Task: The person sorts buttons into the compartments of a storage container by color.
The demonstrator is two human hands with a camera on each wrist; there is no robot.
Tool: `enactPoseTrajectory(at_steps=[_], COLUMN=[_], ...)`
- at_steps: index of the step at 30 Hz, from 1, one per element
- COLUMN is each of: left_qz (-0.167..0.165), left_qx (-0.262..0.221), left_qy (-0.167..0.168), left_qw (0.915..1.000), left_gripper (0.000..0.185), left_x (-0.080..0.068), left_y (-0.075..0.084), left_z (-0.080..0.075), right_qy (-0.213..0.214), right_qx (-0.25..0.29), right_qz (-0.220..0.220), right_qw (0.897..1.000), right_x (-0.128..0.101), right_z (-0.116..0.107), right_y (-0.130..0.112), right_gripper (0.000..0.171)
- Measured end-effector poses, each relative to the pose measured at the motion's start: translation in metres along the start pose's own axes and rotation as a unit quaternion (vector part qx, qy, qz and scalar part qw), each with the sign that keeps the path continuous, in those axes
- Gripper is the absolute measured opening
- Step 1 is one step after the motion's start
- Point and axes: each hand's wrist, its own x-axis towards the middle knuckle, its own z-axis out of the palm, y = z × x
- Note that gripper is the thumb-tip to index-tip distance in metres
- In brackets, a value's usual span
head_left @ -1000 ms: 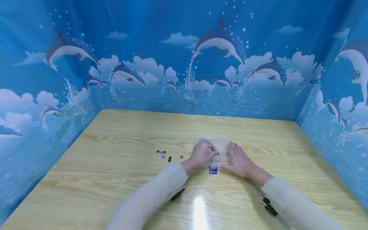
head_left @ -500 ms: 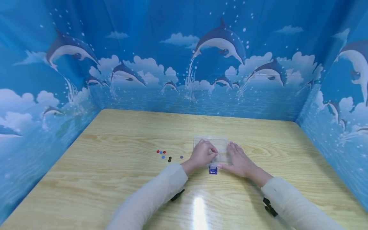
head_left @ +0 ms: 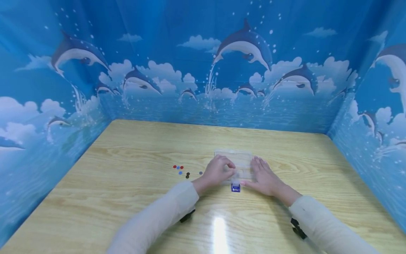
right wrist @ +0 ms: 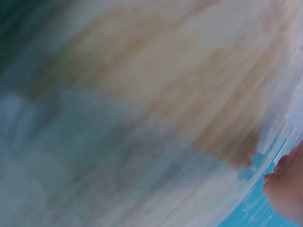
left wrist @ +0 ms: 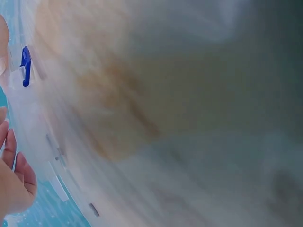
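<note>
A clear plastic box (head_left: pixel 238 157) with a blue latch (head_left: pixel 235 188) at its near edge lies on the wooden table (head_left: pixel 133 155). My left hand (head_left: pixel 219 171) lies over the box's left part with its fingers curled onto it. Whether they pinch anything small is hidden. My right hand (head_left: pixel 261 176) rests flat on the box's right side, fingers straight, thumb pointing at the latch. In the left wrist view the box edge (left wrist: pixel 52 165), the blue latch (left wrist: pixel 24 66) and curled fingertips (left wrist: pixel 12 179) show, blurred. The right wrist view shows fingertips (right wrist: pixel 284 189) by the box edge (right wrist: pixel 277 137).
Several small round beads (head_left: pixel 180 171), red, blue and dark, lie on the table left of the box. Blue dolphin-print walls (head_left: pixel 203 70) close the table in at the back and on both sides. Bare wood stretches to the left and right.
My left hand and forearm have drawn back a little to the left. The small dark bit seen at its fingertips a second ago no longer shows. The right hand has stayed put.
</note>
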Motion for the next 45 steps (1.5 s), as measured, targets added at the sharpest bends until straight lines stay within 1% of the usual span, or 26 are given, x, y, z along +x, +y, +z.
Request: enactPoseTrajectory(at_steps=[4,7,12,15,24,28,33,38,41,45], left_qz=[-0.003,0.01,0.026,0.021,-0.012,-0.019,-0.027,-0.017,-0.017,-0.035], left_qx=[-0.013,-0.015,-0.024,-0.031,-0.037,-0.036,-0.049,-0.047,-0.047,-0.049], left_qy=[-0.002,0.004,0.002,-0.004,-0.014,-0.013,-0.006,0.011,0.019,0.023], left_qw=[0.9999,0.9998,0.9994,0.9993,0.9991,0.9991,0.9984,0.9987,0.9985,0.9979], left_gripper=[0.018,0.019,0.02,0.021,0.021,0.021,0.022,0.021,0.02,0.02], left_x=[-0.003,-0.004,-0.008,-0.01,-0.015,-0.017,-0.019,-0.02,-0.021,-0.022], left_y=[-0.002,-0.005,-0.01,-0.012,-0.019,-0.023,-0.025,-0.028,-0.03,-0.035], left_z=[-0.004,-0.007,-0.012,-0.015,-0.019,-0.021,-0.025,-0.03,-0.032,-0.035], right_qy=[-0.001,-0.001,0.001,0.002,0.002,0.002,0.001,-0.001,-0.001,-0.002], right_qx=[-0.002,-0.003,-0.008,-0.008,-0.002,-0.001,-0.001,0.0,0.0,-0.001], right_qz=[-0.001,-0.001,-0.002,-0.001,0.0,0.001,0.003,0.0,-0.003,-0.004], right_qw=[1.0,1.0,1.0,1.0,1.0,1.0,1.0,1.0,1.0,1.0], right_x=[0.0,0.0,0.0,0.0,0.0,0.0,0.0,0.0,0.0,0.0], right_z=[-0.001,-0.001,0.0,0.0,0.001,0.001,0.001,0.001,0.001,0.001], right_y=[-0.001,-0.001,0.0,0.0,0.0,0.0,0.001,0.002,0.002,0.002], right_gripper=[0.098,0.098,0.099,0.099,0.098,0.099,0.1,0.099,0.099,0.099])
